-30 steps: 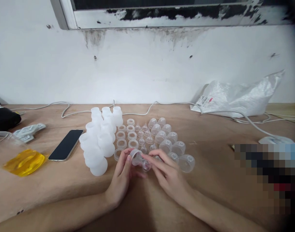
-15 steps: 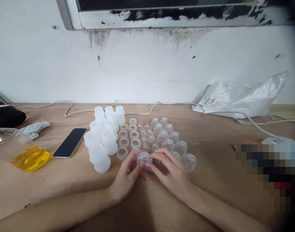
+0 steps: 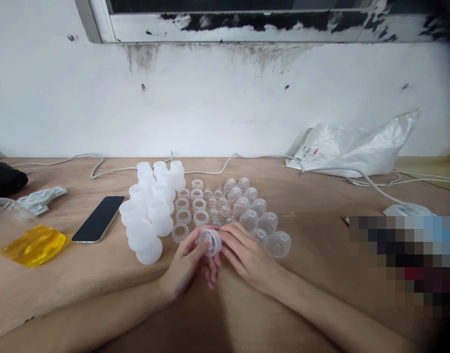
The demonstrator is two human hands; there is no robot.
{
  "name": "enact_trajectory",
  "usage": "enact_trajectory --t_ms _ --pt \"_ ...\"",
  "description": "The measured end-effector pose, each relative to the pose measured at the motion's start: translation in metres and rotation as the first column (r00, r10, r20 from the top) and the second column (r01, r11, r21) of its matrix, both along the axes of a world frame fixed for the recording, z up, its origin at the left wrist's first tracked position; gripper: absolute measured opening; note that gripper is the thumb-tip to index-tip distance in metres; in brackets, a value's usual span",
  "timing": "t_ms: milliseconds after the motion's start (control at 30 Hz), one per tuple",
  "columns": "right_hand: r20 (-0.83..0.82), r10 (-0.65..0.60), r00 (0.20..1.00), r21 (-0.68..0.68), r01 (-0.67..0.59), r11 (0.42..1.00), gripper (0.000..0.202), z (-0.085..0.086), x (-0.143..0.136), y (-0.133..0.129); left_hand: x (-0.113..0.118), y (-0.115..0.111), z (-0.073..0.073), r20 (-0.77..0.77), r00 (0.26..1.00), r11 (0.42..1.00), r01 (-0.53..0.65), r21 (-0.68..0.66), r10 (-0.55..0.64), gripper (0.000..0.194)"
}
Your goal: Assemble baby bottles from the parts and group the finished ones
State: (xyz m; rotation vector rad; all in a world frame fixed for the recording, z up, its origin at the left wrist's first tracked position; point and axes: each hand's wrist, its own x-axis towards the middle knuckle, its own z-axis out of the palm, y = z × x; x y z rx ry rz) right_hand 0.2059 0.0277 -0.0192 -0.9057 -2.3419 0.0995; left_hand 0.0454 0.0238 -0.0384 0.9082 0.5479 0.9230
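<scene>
Between my hands is a clear bottle collar ring (image 3: 215, 241), tilted so its round opening faces me. My left hand (image 3: 185, 261) is closed on it, with the thumb pressed into the opening. My right hand (image 3: 252, 255) has its bent fingertips at the ring's right and far side, closed against it; part of the contact is hidden. Just beyond stand clear bottle teats (image 3: 225, 211) in rows. Loose collar rings (image 3: 200, 217) lie to their left, and clear dome caps (image 3: 268, 222) to their right. Whether a teat sits inside the held ring is hard to make out.
White bottles (image 3: 149, 252) stand grouped left of the rings. Farther left are a phone (image 3: 98, 219), a clear container with yellow liquid (image 3: 35, 245), small packets (image 3: 41, 197) and a black pouch (image 3: 6, 180). A plastic bag (image 3: 353, 149) and white cable (image 3: 225, 169) lie along the wall.
The collar ring has tipped so its opening turns toward me, and my left thumb has moved into it. Both hands appear slightly farther left as the view has shifted.
</scene>
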Motion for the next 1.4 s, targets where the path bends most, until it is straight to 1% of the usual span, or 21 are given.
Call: enact_trajectory --t_ms 100,200,267,333,400,433,500,667,800,933,1100,1300,1400 --pt "0.030 0.021 0.999 0.115 -0.024 0.993 0.021 0.000 0.000 0.002 0.000 0.000 -0.002 -0.021 1.000 1.000 0.005 0.002 -0.005 0.036" --pt "0.048 0.038 0.998 0.142 -0.044 0.989 0.020 0.001 0.002 0.003 -0.001 -0.001 -0.004 -0.018 1.000 1.000 -0.006 0.026 0.006 0.038" --pt "0.047 0.022 0.999 0.144 -0.029 0.989 0.018 0.002 0.004 0.003 -0.003 -0.004 -0.004 -0.038 0.998 0.993 -0.055 0.100 0.059 0.040" --pt "0.036 -0.002 0.999 0.156 -0.004 0.988 0.017 0.003 0.005 0.002 -0.005 -0.007 -0.003 -0.124 0.986 0.975 -0.084 0.204 0.111 0.046" --pt "0.031 -0.009 0.999 0.161 0.004 0.987 0.016 0.004 0.006 0.001 -0.007 -0.009 0.000 -0.245 0.959 0.952 -0.067 0.299 0.144 0.057" --pt "0.037 -0.001 0.999 0.156 -0.004 0.988 0.016 0.005 0.006 0.000 -0.007 -0.010 0.001 -0.291 0.944 0.942 -0.054 0.332 0.156 0.061" --pt "0.052 0.018 0.998 0.134 -0.025 0.991 0.016 0.005 0.005 -0.002 -0.007 -0.009 0.002 -0.341 0.922 0.928 -0.048 0.369 0.183 0.061" --pt "0.043 0.040 0.998 0.102 -0.045 0.994 0.018 0.004 0.002 -0.004 -0.006 -0.005 0.002 -0.326 0.930 0.942 -0.056 0.330 0.170 0.041" --pt "0.001 0.020 1.000 0.078 -0.020 0.997 0.018 0.004 0.000 -0.004 -0.005 -0.006 0.004 -0.277 0.948 0.946 -0.067 0.316 0.160 0.034" --pt "-0.027 -0.002 1.000 0.043 0.004 0.999 0.020 0.003 -0.002 -0.002 -0.004 -0.002 0.003 -0.238 0.963 0.958 -0.060 0.280 0.130 0.034" --pt "-0.043 -0.014 0.999 0.017 0.015 1.000 0.021 0.003 -0.002 0.001 -0.003 0.002 0.001 -0.194 0.968 0.962 -0.109 0.249 0.159 0.037" --pt "-0.107 -0.010 0.994 -0.038 0.006 0.999 0.017 0.000 -0.003 -0.002 -0.005 0.002 0.000 -0.241 0.953 0.968 -0.131 0.214 0.182 0.038" --pt "-0.101 -0.022 0.995 -0.040 0.018 0.999 0.018 0.000 -0.003 -0.003 -0.005 0.003 -0.001 -0.241 0.951 0.966 -0.144 0.214 0.196 0.037"
